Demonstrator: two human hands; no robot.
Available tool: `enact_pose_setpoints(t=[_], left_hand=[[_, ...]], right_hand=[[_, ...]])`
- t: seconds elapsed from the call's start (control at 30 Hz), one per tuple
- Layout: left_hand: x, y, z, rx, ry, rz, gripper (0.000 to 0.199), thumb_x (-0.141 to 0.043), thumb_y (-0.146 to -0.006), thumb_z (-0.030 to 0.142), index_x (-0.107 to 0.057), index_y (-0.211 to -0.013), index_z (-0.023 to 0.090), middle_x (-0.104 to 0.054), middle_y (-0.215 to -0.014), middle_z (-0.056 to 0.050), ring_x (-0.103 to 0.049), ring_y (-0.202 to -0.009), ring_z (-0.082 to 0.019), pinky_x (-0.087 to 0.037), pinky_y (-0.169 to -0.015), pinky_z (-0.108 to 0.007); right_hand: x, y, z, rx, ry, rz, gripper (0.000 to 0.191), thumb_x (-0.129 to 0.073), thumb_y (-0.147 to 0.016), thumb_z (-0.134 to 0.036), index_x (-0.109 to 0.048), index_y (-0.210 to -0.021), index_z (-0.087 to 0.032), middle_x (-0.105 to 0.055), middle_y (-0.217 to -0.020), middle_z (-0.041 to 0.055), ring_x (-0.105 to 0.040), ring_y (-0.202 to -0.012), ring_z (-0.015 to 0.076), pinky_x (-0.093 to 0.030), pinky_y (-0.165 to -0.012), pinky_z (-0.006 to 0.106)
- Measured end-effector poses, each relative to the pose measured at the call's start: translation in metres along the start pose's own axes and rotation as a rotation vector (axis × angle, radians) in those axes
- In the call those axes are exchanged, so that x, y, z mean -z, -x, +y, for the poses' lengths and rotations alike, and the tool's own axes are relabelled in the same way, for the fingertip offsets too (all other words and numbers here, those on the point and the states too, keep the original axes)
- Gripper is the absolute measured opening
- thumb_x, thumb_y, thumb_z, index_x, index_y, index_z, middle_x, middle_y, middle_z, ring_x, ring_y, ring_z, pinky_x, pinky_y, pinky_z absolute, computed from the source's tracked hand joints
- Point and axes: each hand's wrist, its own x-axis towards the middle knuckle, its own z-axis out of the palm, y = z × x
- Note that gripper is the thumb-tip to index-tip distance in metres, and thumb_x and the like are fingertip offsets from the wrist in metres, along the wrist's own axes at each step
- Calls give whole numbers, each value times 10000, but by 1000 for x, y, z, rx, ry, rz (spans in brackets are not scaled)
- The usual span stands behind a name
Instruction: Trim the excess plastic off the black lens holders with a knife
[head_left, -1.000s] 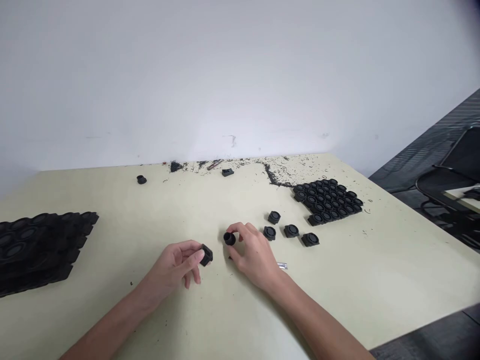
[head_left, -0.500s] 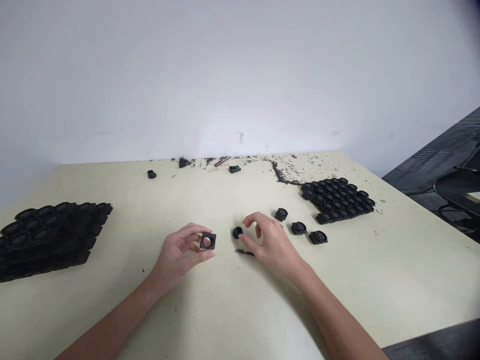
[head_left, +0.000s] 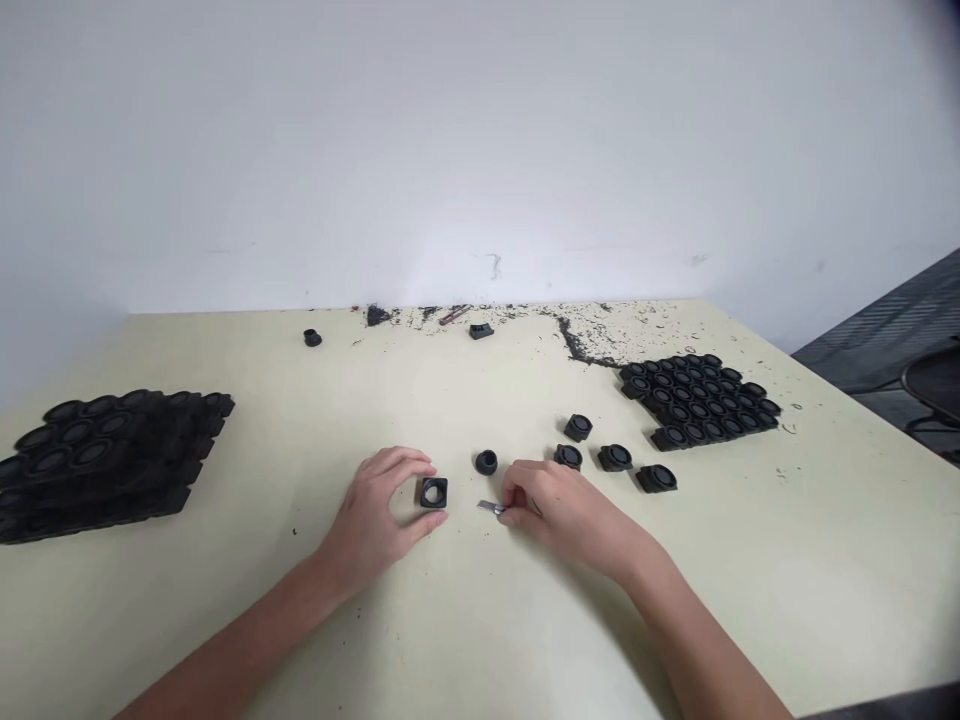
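Observation:
My left hand (head_left: 382,512) has its thumb and fingertips around a small square black plastic part with a round hole (head_left: 433,493), gripping it by opposite edges. The other fingers curl behind. To the right, my right hand (head_left: 555,510) is low at the table, with thumb and fingers pinched on a small knife (head_left: 491,507). Its silver blade points left; the rest is hidden by the fingers. Between the hands, a round black cup-like piece (head_left: 486,462) stands on the table. Just beyond my right hand sits a square black part with a round top (head_left: 568,457).
Several similar parts (head_left: 615,457) lie to the right, before a block of neat rows (head_left: 697,400). A stacked pile (head_left: 97,460) is at the left. At the back are a flanged black piece (head_left: 312,338), another black part (head_left: 481,331), a thin tool (head_left: 454,315) and dark shavings (head_left: 581,345).
My right hand has left the round piece and closed on the knife, whose silver blade now shows. My left hand has moved slightly right and nearer me with the square part.

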Motion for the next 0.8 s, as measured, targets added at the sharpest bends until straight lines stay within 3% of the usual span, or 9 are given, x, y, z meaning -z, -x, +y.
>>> enact_pose_setpoints(t=[0.2, 0.4, 0.53, 0.63, 0.8], left_hand=[[-1, 1, -1, -45, -16, 30, 358, -742, -795, 356, -588, -1107, 270, -597, -1234, 3, -551, -1176, -180, -450, -1052, -408], [-1, 1, 0, -24, -8, 39, 372, -764, -777, 375, -603, -1096, 273, -591, -1240, 11, -550, -1179, -183, -444, -1068, -426], [-1, 0, 1, -23, 22, 20, 270, -741, -798, 318, -638, -1044, 273, -598, -1219, 15, -557, -1158, -173, -436, -1055, -416], [-1, 0, 1, -20, 53, 1, 221, -749, -789, 286, -652, -987, 265, -605, -1204, 18, -561, -1141, -173, -424, -1047, -418], [-2, 4, 2, -89, 87, -81, 310, -797, -741, 307, -662, -1020, 302, -582, -1244, 36, -535, -1188, -180, -405, -1058, -414]], right_hand=[[-1, 3, -4, 17, -1, -66, 73, -598, -849, -220, -614, -787, -185, -631, -766, -16, -466, -657, 98, -231, -606, 258], [-4, 4, -8, 116, -24, -71, 170, -506, -918, -258, -487, -779, -163, -564, -755, -13, -381, -623, 87, -254, -612, 259], [-5, 3, -10, 134, -202, -12, 185, -356, -1030, -323, -470, -968, -192, -564, -779, -23, -453, -672, 89, -342, -646, 231], [-11, 0, -11, 143, -336, 69, 192, -336, -1047, -325, -467, -1000, -192, -532, -731, -38, -437, -622, 77, -341, -621, 222], [-33, -8, -12, 198, -186, 186, 228, -363, -1042, -354, -538, -1011, -212, -503, -710, -40, -403, -602, 73, -288, -606, 231]])
